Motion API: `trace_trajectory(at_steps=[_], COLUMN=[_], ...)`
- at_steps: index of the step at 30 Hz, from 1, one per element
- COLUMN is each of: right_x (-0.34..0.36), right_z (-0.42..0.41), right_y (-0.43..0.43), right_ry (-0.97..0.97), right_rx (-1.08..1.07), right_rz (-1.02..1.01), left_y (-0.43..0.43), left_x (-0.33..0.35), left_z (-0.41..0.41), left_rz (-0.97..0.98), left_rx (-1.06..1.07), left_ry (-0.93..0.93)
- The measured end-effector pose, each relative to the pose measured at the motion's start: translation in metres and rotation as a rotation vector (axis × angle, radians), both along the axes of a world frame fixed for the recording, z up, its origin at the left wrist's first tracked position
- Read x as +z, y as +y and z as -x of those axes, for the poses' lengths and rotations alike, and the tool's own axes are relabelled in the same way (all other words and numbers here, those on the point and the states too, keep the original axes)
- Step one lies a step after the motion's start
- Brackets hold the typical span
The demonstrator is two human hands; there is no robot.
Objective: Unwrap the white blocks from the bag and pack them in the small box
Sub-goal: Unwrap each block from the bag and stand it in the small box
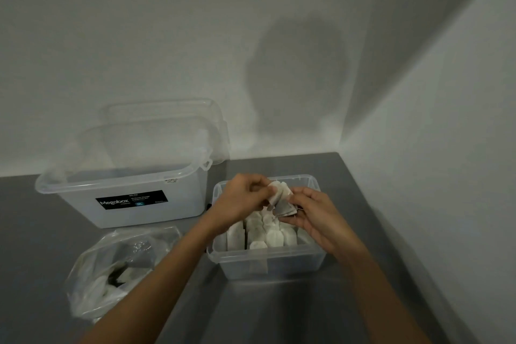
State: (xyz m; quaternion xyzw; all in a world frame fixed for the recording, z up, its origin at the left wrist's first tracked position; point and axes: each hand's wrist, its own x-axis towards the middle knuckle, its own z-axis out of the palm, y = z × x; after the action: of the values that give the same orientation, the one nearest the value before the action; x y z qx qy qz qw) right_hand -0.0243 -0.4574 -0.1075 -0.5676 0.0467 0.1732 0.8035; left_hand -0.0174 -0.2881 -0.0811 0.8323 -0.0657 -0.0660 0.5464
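Aslant, white blocks [281,198] over small box [301,262]

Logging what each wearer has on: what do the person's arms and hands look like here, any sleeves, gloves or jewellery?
The left hand and right hand are bare, with no gloves; no ring, watch or bracelet shows, though the picture is soft. The left forearm and right forearm are bare too, with no sleeve in view down to the frame's lower edge.

Small box [268,255] top open but nearly full of white blocks [268,234]; left hand [240,200] and right hand [312,212] crowd above it. Big box [131,212] stands far left, bag [111,268] near left, wall [446,176] tight right. Bare table [265,313] near side.
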Motion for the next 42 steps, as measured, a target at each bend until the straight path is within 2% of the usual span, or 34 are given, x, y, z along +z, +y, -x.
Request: trace_trajectory(at_steps=[2,5,7,10,14,16,18,21,24,30,34,37,42], right_x=[-0.002,-0.005,-0.006,-0.006,-0.005,-0.005,-0.005,-0.006,-0.004,-0.003,0.004,0.009,0.012], right_z=[-0.002,-0.003,-0.004,-0.004,-0.004,-0.004,-0.003,-0.002,-0.002,-0.004,-0.007,-0.009,-0.012], right_y=[-0.002,-0.005,-0.006,-0.007,-0.007,-0.008,-0.008,-0.009,-0.012,-0.008,0.001,0.009,0.014], right_ry=[0.055,0.109,0.122,0.121,0.12,0.127,0.131,0.139,0.164,0.13,0.06,0.007,-0.01], right_rx=[-0.017,-0.044,-0.053,-0.048,-0.041,-0.042,-0.046,-0.046,-0.036,-0.084,-0.132,-0.192,-0.245], right_rz=[-0.058,-0.101,-0.106,-0.101,-0.101,-0.102,-0.103,-0.109,-0.14,-0.121,-0.154,-0.129,-0.062], left_y=[0.008,0.02,0.027,0.032,0.025,0.023,0.023,0.026,0.031,0.025,0.008,-0.003,-0.017], left_x=[0.006,0.01,0.009,0.001,-0.016,-0.022,-0.023,-0.015,-0.004,-0.001,-0.011,-0.019,-0.024], left_z=[-0.006,-0.015,-0.021,-0.028,-0.032,-0.033,-0.034,-0.032,-0.028,-0.019,-0.009,0.0,0.011], left_rz=[0.028,-0.059,-0.157,-0.424,-0.718,-0.779,-0.752,-0.595,-0.327,0.458,0.913,1.07,1.082], left_rx=[0.004,-0.042,-0.082,-0.203,-0.362,-0.392,-0.38,-0.341,-0.257,0.126,0.264,0.277,0.26], left_ry=[0.126,0.162,0.144,0.136,0.259,0.307,0.341,0.415,0.469,0.52,0.643,0.744,0.774])
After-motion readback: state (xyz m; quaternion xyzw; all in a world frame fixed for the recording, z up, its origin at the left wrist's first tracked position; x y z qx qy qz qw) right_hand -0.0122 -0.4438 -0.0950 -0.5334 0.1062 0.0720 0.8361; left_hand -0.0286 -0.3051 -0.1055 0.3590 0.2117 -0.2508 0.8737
